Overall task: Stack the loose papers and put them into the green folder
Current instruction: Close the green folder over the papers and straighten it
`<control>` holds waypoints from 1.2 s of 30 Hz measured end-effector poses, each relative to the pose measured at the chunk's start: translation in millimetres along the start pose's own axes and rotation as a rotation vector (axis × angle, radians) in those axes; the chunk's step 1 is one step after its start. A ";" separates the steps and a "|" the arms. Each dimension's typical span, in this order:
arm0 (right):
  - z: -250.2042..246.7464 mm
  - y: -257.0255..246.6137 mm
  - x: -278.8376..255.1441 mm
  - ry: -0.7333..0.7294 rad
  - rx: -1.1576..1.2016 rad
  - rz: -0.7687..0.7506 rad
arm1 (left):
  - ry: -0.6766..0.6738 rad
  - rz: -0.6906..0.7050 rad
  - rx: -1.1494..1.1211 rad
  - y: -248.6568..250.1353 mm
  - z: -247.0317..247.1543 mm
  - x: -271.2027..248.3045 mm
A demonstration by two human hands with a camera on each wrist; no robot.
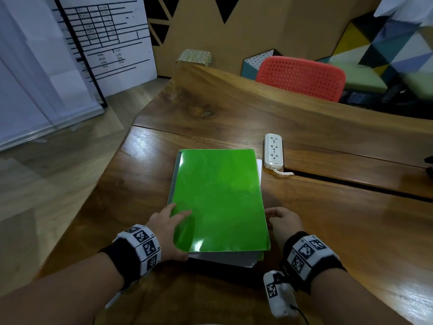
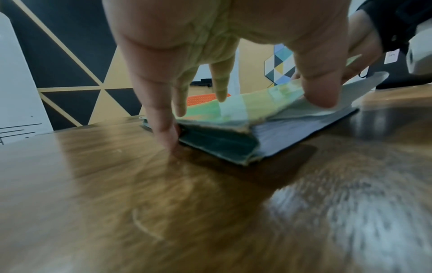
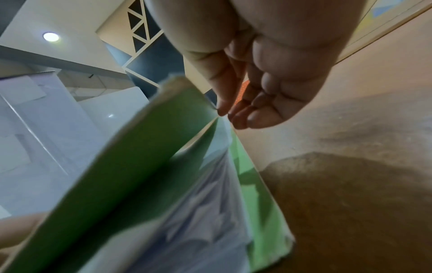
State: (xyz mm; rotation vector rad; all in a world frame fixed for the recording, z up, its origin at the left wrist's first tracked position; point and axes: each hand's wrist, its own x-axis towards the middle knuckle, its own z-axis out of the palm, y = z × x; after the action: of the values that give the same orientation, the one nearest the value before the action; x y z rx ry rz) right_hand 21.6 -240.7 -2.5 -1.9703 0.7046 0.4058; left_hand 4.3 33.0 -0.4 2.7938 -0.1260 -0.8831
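Observation:
The green folder (image 1: 218, 198) lies on the wooden table (image 1: 339, 231) in front of me, its cover almost down. White papers (image 1: 259, 168) sit inside and show along the right edge. My left hand (image 1: 169, 222) lies flat at the folder's near left side; its thumb (image 2: 322, 97) presses on the cover (image 2: 233, 109) and its little finger (image 2: 163, 133) touches the table by the spine. My right hand (image 1: 280, 218) is at the right edge. There its thumb and curled fingers (image 3: 233, 115) pinch the cover's edge (image 3: 151, 157), holding it slightly raised over the papers (image 3: 210, 203).
A white power strip (image 1: 273, 150) lies just beyond the folder's far right corner, beside a long slot (image 1: 351, 181) in the table. A red chair (image 1: 302, 76) stands behind the table. The table's left edge (image 1: 112, 165) runs diagonally close to my left arm.

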 end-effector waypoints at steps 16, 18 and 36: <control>1.7 -14.1 11.4 -0.129 0.088 0.003 | -0.080 0.126 0.076 -1.6 -1.1 -7.6; 2.2 -15.7 15.2 -0.122 0.086 0.002 | -0.075 0.127 0.070 -2.2 -0.6 -7.3; 11.9 4.0 10.9 -0.061 -0.246 0.064 | -0.049 0.078 0.166 -1.2 -14.4 21.8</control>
State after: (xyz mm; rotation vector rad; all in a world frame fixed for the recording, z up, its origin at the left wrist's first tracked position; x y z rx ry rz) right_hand 27.7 -235.0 -16.9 -2.1586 0.7074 0.6139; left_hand 30.4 33.6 -1.4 2.8958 -0.3274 -0.9639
